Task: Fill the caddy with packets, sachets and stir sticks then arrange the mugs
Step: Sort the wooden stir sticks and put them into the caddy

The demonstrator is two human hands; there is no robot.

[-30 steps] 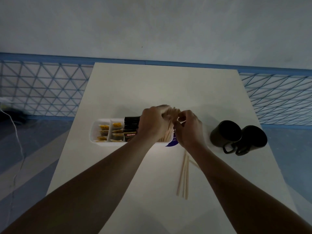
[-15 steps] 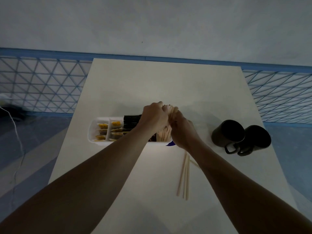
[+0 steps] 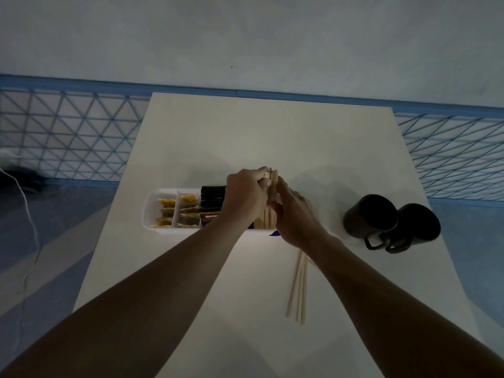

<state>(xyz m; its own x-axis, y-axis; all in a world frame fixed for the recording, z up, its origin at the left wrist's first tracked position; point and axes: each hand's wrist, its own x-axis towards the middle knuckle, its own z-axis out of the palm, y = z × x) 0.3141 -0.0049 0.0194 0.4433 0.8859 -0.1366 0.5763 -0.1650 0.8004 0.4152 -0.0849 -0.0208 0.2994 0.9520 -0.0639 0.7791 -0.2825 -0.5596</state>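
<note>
So we're on the stir-stick step. Using the white caddy [image 3: 152,211] as the anchor: its left compartments already hold yellow sachets [image 3: 167,203] and the middle one dark packets [image 3: 212,197]. Over its right end, the left hand [image 3: 245,199] and right hand [image 3: 296,219] are pressed together around a bundle of stir sticks [image 3: 266,218], squaring it up inside the caddy. Compared to a second ago, the right hand has closed in flat against the bundle. A few loose sticks [image 3: 298,285] lie on the counter [image 3: 272,137] just in front of the caddy, so I'd guess those go in next. Two dark mugs [image 3: 390,223] sit touching, well to its right, untouched.
</note>
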